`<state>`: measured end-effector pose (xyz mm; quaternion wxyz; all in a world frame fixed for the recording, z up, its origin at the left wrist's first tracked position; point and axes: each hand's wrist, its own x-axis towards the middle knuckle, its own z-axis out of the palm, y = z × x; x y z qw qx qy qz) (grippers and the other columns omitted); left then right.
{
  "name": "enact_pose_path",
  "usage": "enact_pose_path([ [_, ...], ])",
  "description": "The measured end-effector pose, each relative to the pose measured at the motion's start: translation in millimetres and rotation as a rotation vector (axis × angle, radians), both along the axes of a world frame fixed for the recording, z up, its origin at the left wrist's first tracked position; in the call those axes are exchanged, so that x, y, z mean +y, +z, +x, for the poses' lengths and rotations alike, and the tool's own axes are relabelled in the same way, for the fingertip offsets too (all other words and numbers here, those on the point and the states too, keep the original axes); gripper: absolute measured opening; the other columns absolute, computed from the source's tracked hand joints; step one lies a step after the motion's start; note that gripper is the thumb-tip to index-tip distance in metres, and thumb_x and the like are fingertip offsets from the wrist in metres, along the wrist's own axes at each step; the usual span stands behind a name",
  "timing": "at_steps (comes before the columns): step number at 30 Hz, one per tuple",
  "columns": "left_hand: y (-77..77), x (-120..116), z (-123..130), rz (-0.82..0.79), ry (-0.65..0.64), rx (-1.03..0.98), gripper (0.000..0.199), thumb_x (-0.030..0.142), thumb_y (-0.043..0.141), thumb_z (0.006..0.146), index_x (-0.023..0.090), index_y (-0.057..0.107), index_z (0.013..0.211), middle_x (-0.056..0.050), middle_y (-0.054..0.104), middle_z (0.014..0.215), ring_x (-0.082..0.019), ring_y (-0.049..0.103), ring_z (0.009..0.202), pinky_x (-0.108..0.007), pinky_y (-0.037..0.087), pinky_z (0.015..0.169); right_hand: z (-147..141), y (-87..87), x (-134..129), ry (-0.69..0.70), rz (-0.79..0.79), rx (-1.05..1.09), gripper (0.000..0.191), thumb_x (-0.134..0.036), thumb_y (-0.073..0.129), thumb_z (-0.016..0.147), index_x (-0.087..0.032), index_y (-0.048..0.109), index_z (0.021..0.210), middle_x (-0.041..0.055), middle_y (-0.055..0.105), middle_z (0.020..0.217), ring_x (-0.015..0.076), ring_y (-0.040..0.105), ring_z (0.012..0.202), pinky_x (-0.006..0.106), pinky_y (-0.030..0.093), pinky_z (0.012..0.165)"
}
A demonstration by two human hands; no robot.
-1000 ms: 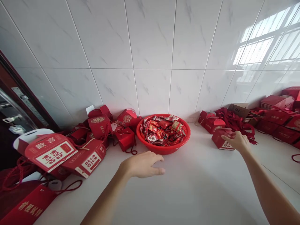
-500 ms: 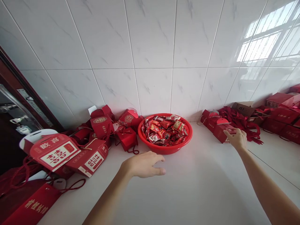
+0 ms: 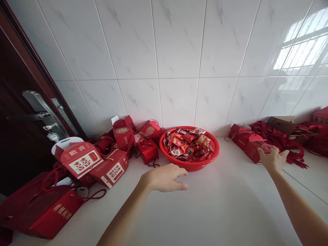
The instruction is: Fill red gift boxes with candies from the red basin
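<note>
My left hand [image 3: 165, 178] hovers over the white tabletop with thumb and fingers apart and nothing between them. Just beyond it stands a round red plastic basket [image 3: 189, 166] filled with wrapped candies [image 3: 190, 137]. My right hand [image 3: 273, 159] is spread at the near right corner of a small red box [image 3: 253, 151], its fingers apart; whether a fingertip touches the box cannot be made out. A second red box [image 3: 237, 135] sits behind that one, toward the wall.
Red gift boxes [image 3: 120, 171] with cord handles are heaped on the left, beside a dark door [image 3: 15, 143] with keys in its lock. Red ribbons [image 3: 271, 133] and an open cardboard box [image 3: 282, 124] lie at the right. Behind everything rises a tiled wall [image 3: 176, 51].
The view has turned left, so more of the door shows. My right hand has opened, its fingers now spread beside the red box. My left hand keeps nearly the same pose.
</note>
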<state>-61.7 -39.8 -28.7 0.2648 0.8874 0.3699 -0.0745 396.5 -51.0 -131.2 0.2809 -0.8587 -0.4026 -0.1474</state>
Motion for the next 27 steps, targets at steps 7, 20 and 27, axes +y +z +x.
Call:
enact_pose_path([
  [7,8.3,10,-10,0.094,0.051,-0.233,0.047,0.044,0.058,0.091,0.022,0.064,0.132,-0.007,0.07,0.128,-0.024,0.066,0.114,-0.033,0.05,0.096,-78,1.7,3,0.024,0.358,0.159,0.058,-0.045,0.037,0.092,-0.005,0.05,0.132,0.0346,0.026,0.156,0.0448,0.027,0.145,0.057,0.024,0.11],
  [20,43.6,29,-115,1.04,0.732,-0.579,0.035,0.044,0.052,0.087,0.02,0.069,0.106,-0.01,0.066,0.129,-0.027,0.059,0.124,-0.039,0.04,0.114,-230,-33.0,-44,1.152,0.325,-0.028,0.033,-0.022,0.043,0.095,-0.024,0.041,0.062,0.0008,0.051,0.058,0.0186,0.047,0.062,0.036,0.042,0.072],
  [27,44.0,32,-198,1.156,1.359,-0.083,0.042,0.045,0.056,0.08,0.023,0.064,0.115,-0.01,0.073,0.106,-0.037,0.059,0.115,-0.049,0.048,0.093,-240,-60.4,-41,1.134,0.058,0.1,0.026,-0.027,0.042,0.095,-0.022,0.052,0.071,-0.0047,0.041,0.049,0.0136,0.038,0.048,0.027,0.032,0.055],
])
